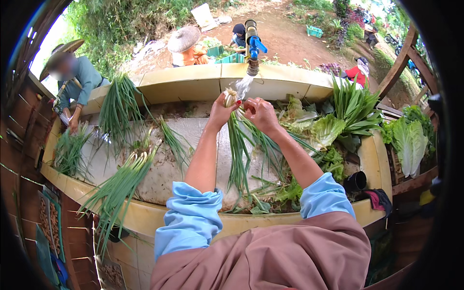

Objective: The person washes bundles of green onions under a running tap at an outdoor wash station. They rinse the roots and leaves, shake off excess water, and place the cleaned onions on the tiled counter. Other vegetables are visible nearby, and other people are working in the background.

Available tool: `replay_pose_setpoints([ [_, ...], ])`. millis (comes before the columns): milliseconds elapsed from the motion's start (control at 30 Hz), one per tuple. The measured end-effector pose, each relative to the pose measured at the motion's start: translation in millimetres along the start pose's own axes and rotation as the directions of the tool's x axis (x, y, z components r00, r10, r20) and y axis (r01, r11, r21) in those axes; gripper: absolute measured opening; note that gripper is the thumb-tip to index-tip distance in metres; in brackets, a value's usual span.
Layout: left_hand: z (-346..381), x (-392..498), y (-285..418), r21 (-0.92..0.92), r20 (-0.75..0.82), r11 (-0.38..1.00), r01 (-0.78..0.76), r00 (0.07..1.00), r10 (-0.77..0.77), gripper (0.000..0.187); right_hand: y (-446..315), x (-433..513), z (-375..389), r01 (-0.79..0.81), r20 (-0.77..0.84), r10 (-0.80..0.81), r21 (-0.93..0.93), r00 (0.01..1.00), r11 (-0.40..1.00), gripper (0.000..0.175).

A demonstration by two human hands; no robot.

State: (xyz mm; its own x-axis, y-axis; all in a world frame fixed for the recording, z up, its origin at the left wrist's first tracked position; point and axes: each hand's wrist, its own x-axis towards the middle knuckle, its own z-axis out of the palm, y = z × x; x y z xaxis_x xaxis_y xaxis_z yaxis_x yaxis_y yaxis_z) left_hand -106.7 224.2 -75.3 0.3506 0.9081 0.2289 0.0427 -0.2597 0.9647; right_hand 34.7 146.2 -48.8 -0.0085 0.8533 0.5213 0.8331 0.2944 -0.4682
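Under a tap with a blue lever (255, 47), running water (244, 86) falls close to both my hands. My left hand (222, 113) grips a bunch of green onions (237, 156), white root ends up and leaves hanging down into the tiled basin. Beside it, my right hand (261, 115) has its fingers curled at more green onion stalks (266, 145); how firmly it holds them I cannot tell. A large bunch of green onions (121, 181) hangs over the basin's near edge at left, and another (121, 105) lies over the far rim.
The basin's yellow tiled rim (181, 81) curves around. A co-worker (81, 78) handles greens at the far left. Leafy greens (353, 108) and lettuce leaves (328, 130) pile at right, near a black cup (355, 181) and a dark and pink cloth (377, 200). Other people sit outside beyond the rim.
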Motion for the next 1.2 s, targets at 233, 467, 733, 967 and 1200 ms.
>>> replay_pose_setpoints([
  [233,43,13,23,0.218,-0.101,0.973,-0.071,0.990,0.094,0.043,9,-14,-26,0.096,-0.093,-0.127,-0.287,0.987,0.953,0.032],
  [467,58,50,24,0.213,-0.231,0.976,0.053,0.973,-0.002,0.046,26,-24,-48,0.031,-0.151,-0.079,-0.297,0.985,0.954,0.022],
  [733,-49,80,59,-0.031,-0.263,0.994,0.101,0.959,-0.105,0.030,85,-74,-65,-0.277,0.521,0.276,-0.078,0.808,0.958,0.009],
  [967,-134,63,107,-0.330,-0.186,0.941,-0.081,0.982,0.019,0.026,68,-61,-30,-0.199,0.395,0.169,0.035,0.903,0.979,0.024],
  [1200,-138,50,121,-0.332,-0.158,0.936,-0.114,0.985,0.064,0.022,-6,-2,-1,-0.197,0.142,0.145,0.485,0.979,0.852,0.019],
])
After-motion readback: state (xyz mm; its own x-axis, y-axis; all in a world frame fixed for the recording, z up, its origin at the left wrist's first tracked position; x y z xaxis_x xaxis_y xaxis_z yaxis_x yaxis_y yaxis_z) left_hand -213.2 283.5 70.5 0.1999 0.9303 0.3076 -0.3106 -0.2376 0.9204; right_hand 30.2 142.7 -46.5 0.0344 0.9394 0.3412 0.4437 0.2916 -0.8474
